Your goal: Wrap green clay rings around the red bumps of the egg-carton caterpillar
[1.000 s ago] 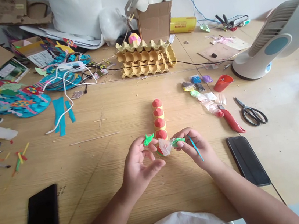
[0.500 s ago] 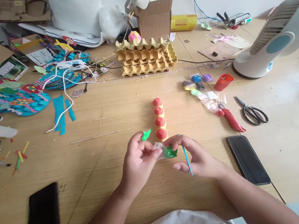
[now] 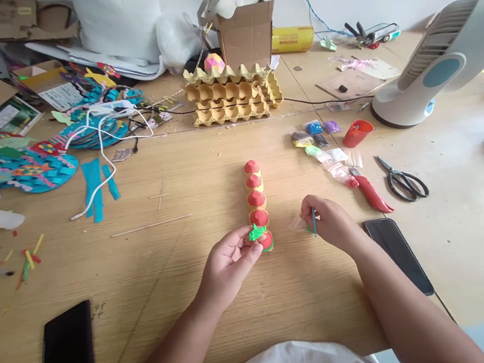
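Note:
My left hand (image 3: 230, 261) pinches a lump of bright green clay (image 3: 257, 231) between thumb and fingertips. It hovers over the near end of an egg-carton strip (image 3: 256, 199), a row of several red-topped cups with yellow sides and green at the near end. To the right, my right hand (image 3: 329, 223) is closed around a thin blue stick tool (image 3: 314, 222), held upright. The same hand has a clear plastic bag (image 3: 296, 222) with a bit of green in it, mostly hidden by the fingers.
Clay packets (image 3: 314, 128), a red cup (image 3: 357, 133), a red-handled fork (image 3: 372, 193), scissors (image 3: 403, 178) and a phone (image 3: 399, 255) lie on the right. A second phone (image 3: 64, 362) is at left. Egg cartons (image 3: 229, 93) and a white fan (image 3: 438, 70) stand behind.
My right hand has moved right, taking the plastic bag away from my left hand. My left hand has shifted slightly right with the green clay, over the strip's near end.

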Available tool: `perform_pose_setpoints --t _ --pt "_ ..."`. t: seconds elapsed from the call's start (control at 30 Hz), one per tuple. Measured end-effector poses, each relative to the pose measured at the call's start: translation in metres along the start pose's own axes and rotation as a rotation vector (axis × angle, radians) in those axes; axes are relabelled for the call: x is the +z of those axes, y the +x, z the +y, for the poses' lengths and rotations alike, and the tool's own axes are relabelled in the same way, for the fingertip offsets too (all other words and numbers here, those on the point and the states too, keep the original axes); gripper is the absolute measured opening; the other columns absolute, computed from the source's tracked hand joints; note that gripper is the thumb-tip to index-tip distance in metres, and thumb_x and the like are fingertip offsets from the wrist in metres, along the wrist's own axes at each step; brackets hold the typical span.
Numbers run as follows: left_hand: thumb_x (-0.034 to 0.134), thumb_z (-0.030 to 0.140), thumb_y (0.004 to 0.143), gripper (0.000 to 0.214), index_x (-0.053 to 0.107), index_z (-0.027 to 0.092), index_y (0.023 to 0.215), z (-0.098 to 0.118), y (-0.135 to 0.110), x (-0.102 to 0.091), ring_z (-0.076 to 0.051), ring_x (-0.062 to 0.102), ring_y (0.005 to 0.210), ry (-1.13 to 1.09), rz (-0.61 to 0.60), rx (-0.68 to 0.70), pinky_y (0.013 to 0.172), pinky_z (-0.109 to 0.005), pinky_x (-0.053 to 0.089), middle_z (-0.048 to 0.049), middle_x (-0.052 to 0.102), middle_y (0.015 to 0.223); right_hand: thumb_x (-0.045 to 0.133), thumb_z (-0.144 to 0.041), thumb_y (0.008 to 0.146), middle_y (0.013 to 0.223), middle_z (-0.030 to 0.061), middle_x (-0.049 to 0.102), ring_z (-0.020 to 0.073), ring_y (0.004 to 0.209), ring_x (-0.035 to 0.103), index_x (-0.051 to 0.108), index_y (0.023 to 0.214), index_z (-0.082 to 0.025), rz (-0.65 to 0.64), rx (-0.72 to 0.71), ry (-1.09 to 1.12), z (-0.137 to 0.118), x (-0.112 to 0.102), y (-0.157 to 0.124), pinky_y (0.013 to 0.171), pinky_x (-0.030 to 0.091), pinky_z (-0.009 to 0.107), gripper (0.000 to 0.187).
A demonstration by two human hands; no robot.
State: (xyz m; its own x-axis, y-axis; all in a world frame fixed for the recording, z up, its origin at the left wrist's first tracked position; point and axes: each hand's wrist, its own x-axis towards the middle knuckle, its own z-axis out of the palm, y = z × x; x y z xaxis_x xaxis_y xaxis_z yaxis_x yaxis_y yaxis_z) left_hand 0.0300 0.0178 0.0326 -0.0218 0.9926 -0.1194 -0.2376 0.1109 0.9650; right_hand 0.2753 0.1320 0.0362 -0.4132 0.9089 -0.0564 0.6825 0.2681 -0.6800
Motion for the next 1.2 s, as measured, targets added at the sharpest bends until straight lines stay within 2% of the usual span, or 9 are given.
perform_pose_setpoints --t 0.1,0.17,0.33,0.5,0.7,0.9,1.0,1.1,1.2 --pt "0.078 0.042 0.09 0.032 0.077 0.019 0.113 0.0 0.0 -0.002 -0.015 0.066 0.08 0.053 0.022 -0.035 0.075 -0.028 0.055 -0.0052 0.074 0.087 0.066 -0.014 0.089 0.083 0.0085 0.07 0.0287 0.086 0.064 0.06 0.086 -0.02 0.158 0.011 -0.301 0.0 0.0 0.001 0.073 0.045 0.037 0.009" --pt "0.077 0.044 0.09 0.031 0.078 0.019 0.109 0.0 0.0 -0.003 -0.013 0.061 0.074 0.08 0.019 -0.058 0.07 -0.026 0.052 -0.0037 0.071 0.08 0.068 -0.028 0.095 0.09 0.012 0.073 0.0324 0.094 0.066 0.065 0.095 -0.019 0.254 -0.1 -0.292 -0.011 0.001 -0.004 0.08 0.048 0.041 0.009" --pt "0.074 0.047 0.091 0.035 0.077 0.018 0.109 0.002 -0.004 -0.004 -0.012 0.056 0.068 0.035 -0.112 -0.108 0.064 -0.025 0.049 -0.0034 0.069 0.079 0.067 -0.048 0.098 0.1 0.0079 0.076 0.0221 0.09 0.07 0.063 0.133 -0.023 -0.003 -0.517 0.348 -0.045 0.013 -0.025 0.084 0.056 0.035 0.043" --pt "0.071 0.049 0.093 0.035 0.077 0.016 0.105 0.006 -0.006 -0.001 -0.011 0.053 0.066 0.017 -0.292 -0.116 0.063 -0.024 0.046 -0.002 0.062 0.076 0.069 -0.042 0.099 0.082 0.0043 0.075 0.0164 0.072 0.067 0.075 0.119 -0.022 -0.067 -0.578 0.569 -0.051 0.027 -0.029 0.071 0.053 0.03 0.029" --pt "0.066 0.045 0.097 0.034 0.076 0.016 0.111 0.009 -0.004 0.002 -0.012 0.047 0.067 0.138 -0.279 -0.085 0.06 -0.025 0.041 -0.001 0.054 0.075 0.073 -0.029 0.097 0.073 0.0039 0.071 0.0177 0.064 0.059 0.078 0.115 -0.026 0.124 -0.679 0.325 -0.048 0.029 -0.03 0.059 0.045 0.03 0.019" --pt "0.059 0.05 0.099 0.04 0.077 0.014 0.102 0.012 -0.006 0.0 -0.016 0.056 0.072 0.156 -0.371 -0.058 0.064 -0.029 0.05 -0.0078 0.065 0.084 0.067 -0.021 0.099 0.072 0.005 0.073 0.0194 0.064 0.06 0.074 0.121 -0.023 0.244 -0.859 0.155 -0.042 0.028 -0.029 0.065 0.05 0.034 0.023" --pt "0.053 0.043 0.103 0.037 0.077 0.016 0.104 0.015 -0.007 0.0 -0.017 0.062 0.076 0.31 -0.325 0.04 0.067 -0.029 0.053 -0.0097 0.071 0.09 0.07 -0.024 0.098 0.069 0.0047 0.072 0.0186 0.064 0.06 0.077 0.109 -0.022 0.227 -0.781 0.254 -0.045 0.027 -0.028 0.062 0.049 0.033 0.013" --pt "0.059 0.031 0.102 0.026 0.074 0.019 0.119 0.016 -0.006 0.002 -0.018 0.068 0.083 0.562 -0.149 0.291 0.073 -0.029 0.057 -0.0093 0.075 0.101 0.071 -0.034 0.097 0.065 0.0019 0.068 0.0146 0.057 0.056 0.077 0.093 -0.022 0.118 -0.49 0.525 -0.051 0.027 -0.03 0.054 0.045 0.029 0.015" --pt "0.074 0.023 0.093 0.041 0.066 0.023 0.133 0.016 -0.004 0.004 -0.016 0.07 0.085 0.723 -0.042 0.604 0.08 -0.029 0.059 -0.0074 0.077 0.108 0.073 -0.047 0.094 0.059 -0.0019 0.06 0.0113 0.05 0.049 0.075 0.086 -0.02 -0.007 -0.195 0.795 -0.056 0.029 -0.033 0.047 0.042 0.025 0.028"
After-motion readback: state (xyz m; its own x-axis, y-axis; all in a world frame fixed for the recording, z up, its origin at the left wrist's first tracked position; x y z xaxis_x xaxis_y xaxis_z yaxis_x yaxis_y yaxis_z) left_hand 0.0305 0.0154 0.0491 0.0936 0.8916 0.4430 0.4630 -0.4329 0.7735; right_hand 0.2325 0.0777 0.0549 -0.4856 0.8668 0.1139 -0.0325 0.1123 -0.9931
